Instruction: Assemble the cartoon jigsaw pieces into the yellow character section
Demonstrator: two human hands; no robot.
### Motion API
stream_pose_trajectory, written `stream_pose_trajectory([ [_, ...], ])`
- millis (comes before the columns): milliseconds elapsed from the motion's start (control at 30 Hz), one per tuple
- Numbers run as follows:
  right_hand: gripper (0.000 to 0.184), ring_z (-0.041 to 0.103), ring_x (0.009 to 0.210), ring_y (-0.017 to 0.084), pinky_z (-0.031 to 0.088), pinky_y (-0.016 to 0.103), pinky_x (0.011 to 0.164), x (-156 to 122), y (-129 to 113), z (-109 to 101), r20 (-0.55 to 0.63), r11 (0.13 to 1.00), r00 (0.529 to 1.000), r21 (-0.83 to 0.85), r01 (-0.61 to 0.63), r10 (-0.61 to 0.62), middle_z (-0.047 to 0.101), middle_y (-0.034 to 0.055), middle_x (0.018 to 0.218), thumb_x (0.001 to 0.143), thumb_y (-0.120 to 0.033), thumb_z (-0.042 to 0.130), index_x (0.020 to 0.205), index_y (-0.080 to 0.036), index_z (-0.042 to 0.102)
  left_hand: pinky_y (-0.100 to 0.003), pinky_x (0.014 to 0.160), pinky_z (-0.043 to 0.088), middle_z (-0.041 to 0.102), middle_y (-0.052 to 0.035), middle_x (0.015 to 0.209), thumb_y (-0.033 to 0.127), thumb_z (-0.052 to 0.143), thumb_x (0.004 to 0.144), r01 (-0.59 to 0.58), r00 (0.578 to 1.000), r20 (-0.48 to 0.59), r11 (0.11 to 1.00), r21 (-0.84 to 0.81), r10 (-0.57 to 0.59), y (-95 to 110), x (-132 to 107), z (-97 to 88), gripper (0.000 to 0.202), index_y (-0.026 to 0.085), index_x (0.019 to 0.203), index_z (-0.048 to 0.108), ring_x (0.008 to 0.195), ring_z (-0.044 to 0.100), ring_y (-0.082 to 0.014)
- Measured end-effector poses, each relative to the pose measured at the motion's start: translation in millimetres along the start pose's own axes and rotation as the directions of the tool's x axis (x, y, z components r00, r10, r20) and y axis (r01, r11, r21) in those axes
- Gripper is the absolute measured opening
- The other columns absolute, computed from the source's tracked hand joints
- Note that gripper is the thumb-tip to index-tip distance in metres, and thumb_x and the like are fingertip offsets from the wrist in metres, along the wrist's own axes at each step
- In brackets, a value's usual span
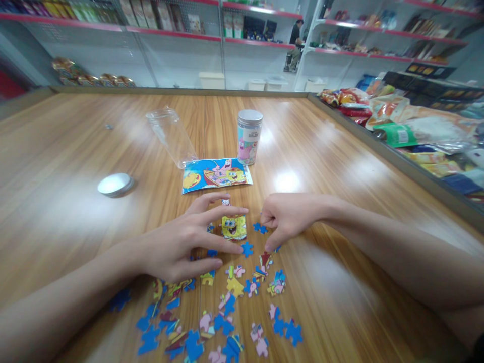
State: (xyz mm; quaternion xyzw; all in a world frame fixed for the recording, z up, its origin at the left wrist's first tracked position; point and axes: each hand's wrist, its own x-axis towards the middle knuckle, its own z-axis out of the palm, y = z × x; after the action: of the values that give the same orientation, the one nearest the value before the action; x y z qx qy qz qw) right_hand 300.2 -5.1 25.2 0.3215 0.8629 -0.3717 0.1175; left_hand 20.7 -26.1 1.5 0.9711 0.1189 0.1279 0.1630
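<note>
My left hand (181, 242) is palm down with its fingers spread, over loose jigsaw pieces and a small joined patch (233, 228) showing a yellow cartoon face. Its index fingertip is at a blue puzzle piece (247, 249). My right hand (287, 217) has its fingers curled in. A digit points down to a dark red puzzle piece (265, 259); whether anything is inside the curled fingers is hidden. Next to it lie joined blue pieces (260, 228). Several pieces (194, 345) are scattered toward me. Beyond my hands lies a printed picture card (217, 175).
A clear plastic jar (172, 136) and a silver-lidded printed jar (249, 138) stand behind the card. A silver lid (115, 184) rests at the left on the wooden table (328, 156). Packaged goods (404, 133) are heaped beyond the right edge. Shelves and a distant person (295, 43) are behind.
</note>
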Motion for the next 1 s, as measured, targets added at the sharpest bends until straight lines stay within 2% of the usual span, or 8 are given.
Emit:
stream_pose_trajectory([
  [200,0.052,0.022,0.047,0.005,0.016,0.026,0.049,-0.2,-1.1,0.1,0.016,1.000,1.000,-0.019,0.009,-0.009,0.028,-0.0101,0.048,0.076,-0.050,0.075,0.053,-0.017,0.042,-0.068,0.117,0.027,0.027,-0.0025,0.163,0.027,0.072,0.083,0.007,1.000,0.028,1.000,0.008,-0.007,-0.4,-0.6,-0.2,0.049,0.040,0.130,0.063,0.146,0.024,-0.0396],
  [300,0.056,0.022,0.047,0.006,0.015,0.027,0.049,-2.1,-4.4,0.8,-0.020,0.998,0.999,-0.064,-0.027,0.026,0.029,-0.0094,0.047,0.074,-0.059,0.074,0.053,-0.017,0.043,-0.065,0.117,0.029,0.036,-0.0036,0.158,0.026,0.071,0.084,0.025,0.999,-0.026,0.999,-0.023,-0.026,-2.7,-0.7,0.5,0.047,0.038,0.129,0.064,0.142,0.030,-0.0377],
  [433,0.053,0.022,0.046,0.006,0.014,0.028,0.051,-4.3,-10.5,1.8,-0.071,0.984,0.997,-0.178,-0.022,0.010,0.032,-0.0083,0.046,0.074,-0.056,0.072,0.052,-0.018,0.042,-0.060,0.119,0.029,0.047,-0.0047,0.148,0.021,0.066,0.087,0.067,0.990,-0.122,0.997,-0.048,-0.073,-6.2,0.4,2.3,0.035,0.034,0.120,0.070,0.137,0.039,-0.0324],
  [500,0.056,0.023,0.046,0.006,0.015,0.027,0.051,-3.8,-13.4,4.4,-0.078,0.981,0.996,-0.188,-0.048,0.034,0.034,-0.0068,0.046,0.077,-0.061,0.067,0.052,-0.018,0.043,-0.058,0.119,0.030,0.051,-0.0049,0.143,0.020,0.065,0.088,0.073,0.988,-0.134,0.996,-0.049,-0.079,-7.0,1.1,3.2,0.032,0.033,0.117,0.071,0.135,0.042,-0.0307],
  [633,0.068,0.028,0.045,0.009,0.018,0.028,0.051,-0.1,-19.9,15.9,-0.233,0.955,0.963,-0.227,-0.191,0.137,0.040,-0.0024,0.045,0.080,-0.079,0.050,0.053,-0.017,0.054,-0.055,0.117,0.034,0.056,-0.0051,0.137,0.019,0.065,0.089,0.068,0.992,-0.103,0.996,-0.049,-0.073,-7.0,1.8,4.1,0.032,0.032,0.118,0.070,0.131,0.045,-0.0282],
  [733,0.063,0.028,0.045,0.009,0.019,0.028,0.050,0.7,-22.3,20.3,-0.332,0.930,0.934,-0.286,-0.230,0.129,0.042,-0.0018,0.046,0.080,-0.075,0.053,0.057,-0.017,0.059,-0.053,0.116,0.035,0.056,-0.0055,0.136,0.019,0.064,0.090,0.067,0.993,-0.098,0.997,-0.040,-0.071,-6.7,2.0,4.1,0.031,0.031,0.118,0.070,0.133,0.045,-0.0276],
  [867,0.052,0.027,0.042,0.008,0.018,0.027,0.048,-2.5,-20.2,12.1,-0.165,0.959,0.979,-0.234,-0.156,0.119,0.042,-0.0031,0.045,0.080,-0.063,0.060,0.055,-0.017,0.057,-0.052,0.114,0.037,0.057,-0.0054,0.135,0.019,0.064,0.090,0.075,0.992,-0.099,0.996,-0.044,-0.079,-6.4,2.5,4.0,0.030,0.031,0.116,0.070,0.127,0.047,-0.0263],
  [1000,0.062,0.027,0.043,0.008,0.019,0.028,0.049,-4.5,-20.3,8.5,-0.132,0.956,0.987,-0.268,-0.119,0.086,0.042,-0.0028,0.045,0.073,-0.075,0.061,0.054,-0.017,0.058,-0.051,0.114,0.036,0.058,-0.0054,0.133,0.019,0.065,0.090,0.087,0.990,-0.108,0.994,-0.064,-0.094,-5.9,2.9,4.0,0.028,0.031,0.115,0.071,0.125,0.047,-0.0260],
])
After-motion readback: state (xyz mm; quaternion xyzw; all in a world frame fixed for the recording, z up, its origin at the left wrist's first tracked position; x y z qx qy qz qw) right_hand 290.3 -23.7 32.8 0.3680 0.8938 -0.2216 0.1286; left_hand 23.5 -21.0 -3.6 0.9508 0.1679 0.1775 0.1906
